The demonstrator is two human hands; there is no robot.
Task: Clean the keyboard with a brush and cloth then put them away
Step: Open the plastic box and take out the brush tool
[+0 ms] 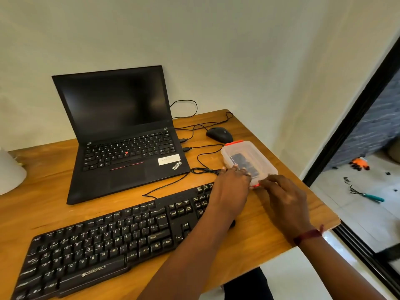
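A black Zebronics keyboard point(104, 241) lies at an angle across the front of the wooden desk point(255, 232). Beyond its right end stands a clear plastic box point(246, 156) with a lid and red clips; dark items show through it, and I cannot tell what they are. My left hand point(231, 187) rests against the box's near left side, fingers on its lid edge. My right hand point(283, 198) touches the red clip at the box's near end. No brush or cloth is in plain sight.
An open black laptop point(123, 137) stands behind the keyboard, with cables point(203, 169) trailing to its right. A black mouse point(219, 134) sits beyond the box. A white object point(9, 172) is at the desk's left edge. The desk's right edge drops to a tiled floor.
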